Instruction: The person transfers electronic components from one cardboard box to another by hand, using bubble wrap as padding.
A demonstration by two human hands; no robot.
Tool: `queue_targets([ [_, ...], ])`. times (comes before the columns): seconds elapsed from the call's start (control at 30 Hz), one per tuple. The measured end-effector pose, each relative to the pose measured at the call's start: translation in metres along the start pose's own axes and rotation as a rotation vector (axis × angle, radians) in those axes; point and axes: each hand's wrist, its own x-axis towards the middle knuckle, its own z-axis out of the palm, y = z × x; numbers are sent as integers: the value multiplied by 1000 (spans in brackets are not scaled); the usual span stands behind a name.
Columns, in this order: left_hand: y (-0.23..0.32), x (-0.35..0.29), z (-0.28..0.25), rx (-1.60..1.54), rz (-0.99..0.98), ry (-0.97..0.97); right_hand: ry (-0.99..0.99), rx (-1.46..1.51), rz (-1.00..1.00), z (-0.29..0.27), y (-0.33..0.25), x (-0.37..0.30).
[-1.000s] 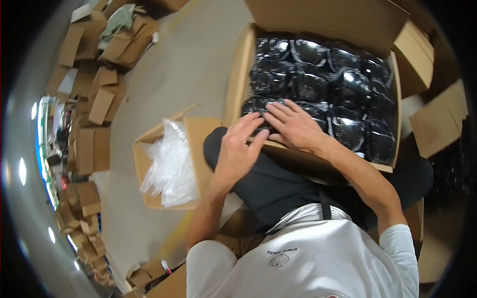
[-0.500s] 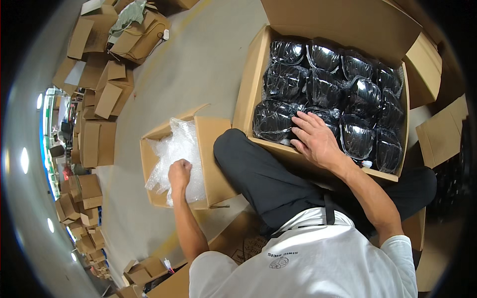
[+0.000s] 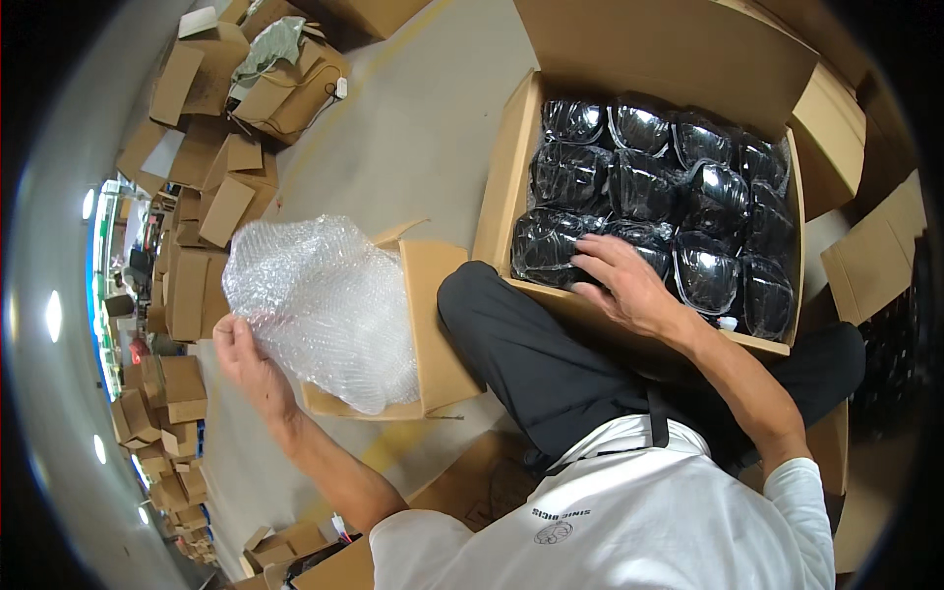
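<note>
My left hand [image 3: 250, 366] pinches the left edge of a sheet of clear bubble wrap [image 3: 320, 305], which spreads over a small open cardboard box [image 3: 440, 324] on the floor to my left. In front of me at the right stands a large open cardboard box [image 3: 506, 177]. Rows of glossy black rounded parts [image 3: 644, 185], each wrapped in clear film, fill it. My right hand [image 3: 629, 285] rests over the near row with its fingers spread, touching a wrapped black part near the box's front edge. What lies under the bubble wrap is hidden.
Stacked open cartons [image 3: 197, 285] line the far left, one topped by a green-grey bag [image 3: 270, 49]. More cardboard flaps [image 3: 875, 251] stand at the right. My dark-trousered legs [image 3: 531, 344] are folded between the two boxes. Behind my left arm is another carton [image 3: 285, 541].
My left hand has moved left and pulled the bubble wrap up and out of the small box, spreading it. My right hand has stayed almost in place.
</note>
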Motion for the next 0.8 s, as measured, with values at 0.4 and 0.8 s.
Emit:
queue_targets([
  [0.4, 92, -40, -4, 38, 644, -118, 42, 676, -261, -17, -109, 100],
  [0.8, 69, -26, 23, 310, 70, -66, -214, 882, 135, -92, -68, 68],
])
